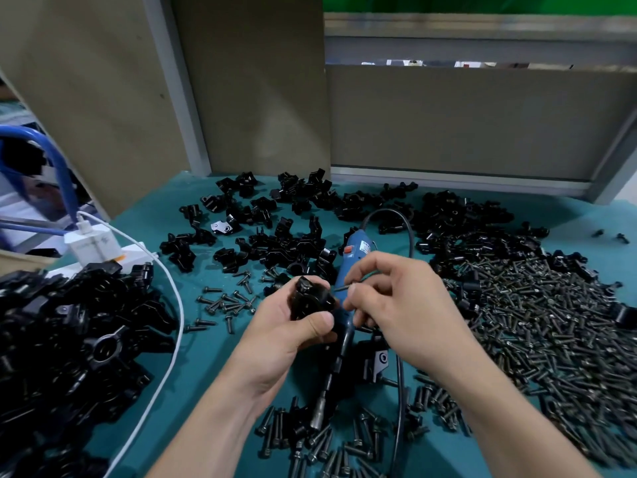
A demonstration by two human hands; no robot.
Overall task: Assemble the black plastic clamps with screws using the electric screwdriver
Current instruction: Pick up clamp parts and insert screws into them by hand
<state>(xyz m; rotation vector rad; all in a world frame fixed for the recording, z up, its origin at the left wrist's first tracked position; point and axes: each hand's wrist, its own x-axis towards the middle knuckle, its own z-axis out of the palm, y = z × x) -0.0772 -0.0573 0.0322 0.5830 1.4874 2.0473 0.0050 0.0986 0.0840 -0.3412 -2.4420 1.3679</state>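
Head view. Left hand (286,326) is curled round one black clamp (310,300), thumb across its near face, held above the teal desk (206,357). Right hand (396,305) sits just right of it, thumb and forefinger pinching a screw (341,288) whose tip points left at the clamp; contact cannot be told. Electric screwdriver (356,250) lies on the desk beneath both hands, gripped by neither, bit toward the near edge. Loose clamps (293,236) lie far; screw pile (551,322) to the right.
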